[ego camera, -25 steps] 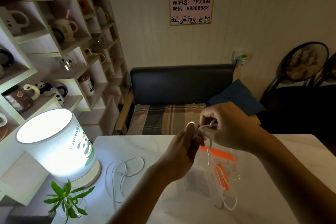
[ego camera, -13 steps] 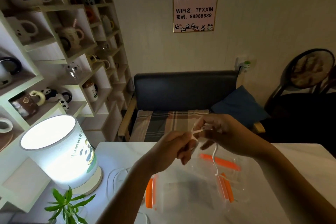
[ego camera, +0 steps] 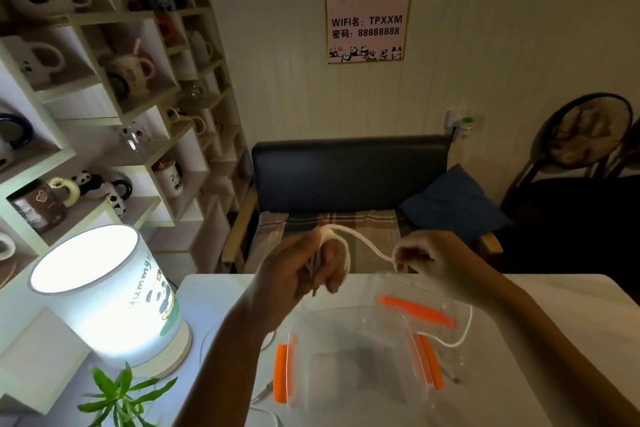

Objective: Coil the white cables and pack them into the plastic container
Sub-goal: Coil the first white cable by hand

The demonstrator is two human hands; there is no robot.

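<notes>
The cable (ego camera: pixel 360 240) hangs in the air above the table's (ego camera: pixel 540 295) far edge, running left to right, looped over the left hand (ego camera: pixel 304 270), whose fingers curl round it. The right hand (ego camera: pixel 429 258) pinches it; its tail drops beside the open container (ego camera: pixel 349 354), near the lamp (ego camera: pixel 104 291).

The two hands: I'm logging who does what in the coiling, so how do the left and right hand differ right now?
The left hand has the white cable looped around its fingers, serving as the spool; the right hand only pinches the strand at its fingertips. The left hand sits nearer the lit lamp; the right hand is over the far side of the clear plastic container. Both are raised above the table, joined by the same cable.
</notes>
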